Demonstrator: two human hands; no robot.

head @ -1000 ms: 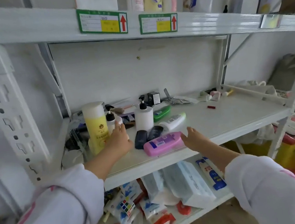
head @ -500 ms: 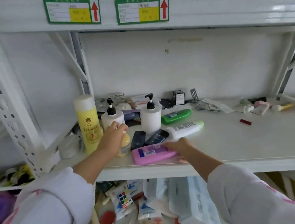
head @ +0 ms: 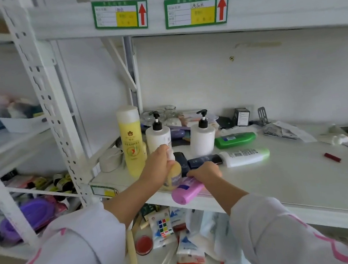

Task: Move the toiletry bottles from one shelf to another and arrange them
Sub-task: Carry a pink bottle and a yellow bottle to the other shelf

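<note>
on shelf [head: 284, 184], hands gripping bottles [head: 188, 190]

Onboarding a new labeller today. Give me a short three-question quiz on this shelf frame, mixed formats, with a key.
1. True or false: the tall yellow bottle is lying on its side.
2. Which does the right hand grip? A) the green tube B) the pink bottle C) a white pump bottle
3. Fill in: the left hand grips a small ___ bottle with a white cap.

Key
1. False; it stands upright at the shelf's left end.
2. B; the pink bottle lies at the shelf's front edge.
3. Yellow.
</note>
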